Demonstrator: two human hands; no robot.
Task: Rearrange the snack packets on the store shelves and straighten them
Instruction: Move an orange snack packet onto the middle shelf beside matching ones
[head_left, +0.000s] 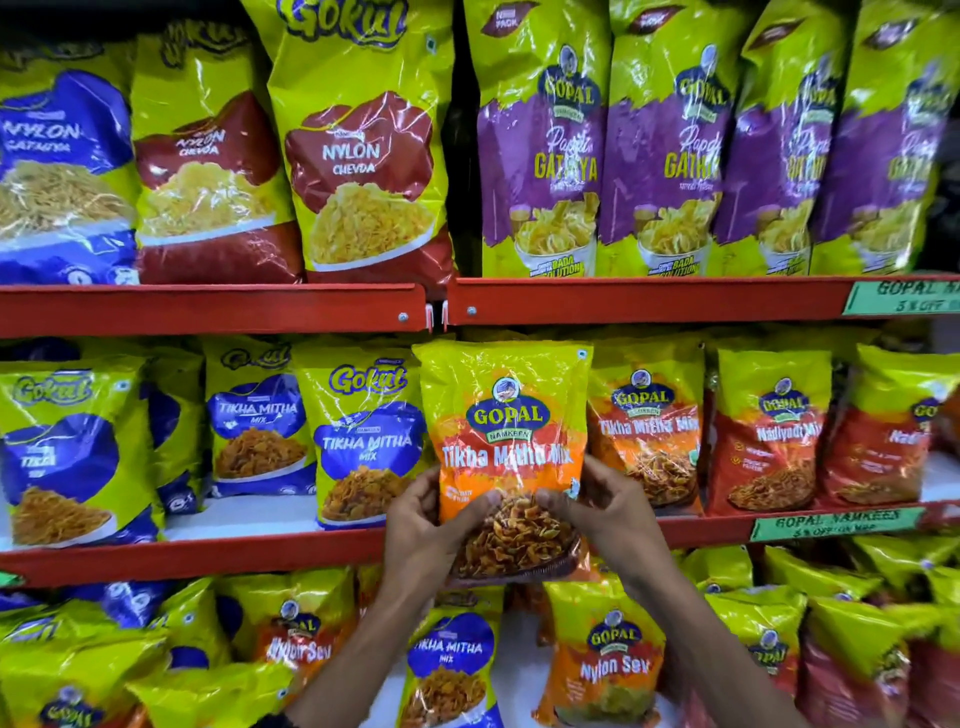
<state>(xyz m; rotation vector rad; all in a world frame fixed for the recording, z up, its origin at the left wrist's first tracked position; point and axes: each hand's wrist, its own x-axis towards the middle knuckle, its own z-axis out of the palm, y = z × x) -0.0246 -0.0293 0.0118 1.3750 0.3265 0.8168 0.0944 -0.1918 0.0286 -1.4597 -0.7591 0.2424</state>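
Both hands, left and right, closed on packet at middle shelf front edge, squaring it upright.

Four purple Gathiya packets (top shelf).

Pretty bright, even store lighting from overhead, colours really saturated. White glare streaks run across the crinkly upper packets (text half washed out). Centre is sharp; edges go soft and bowed, and the red shelf rails curve.
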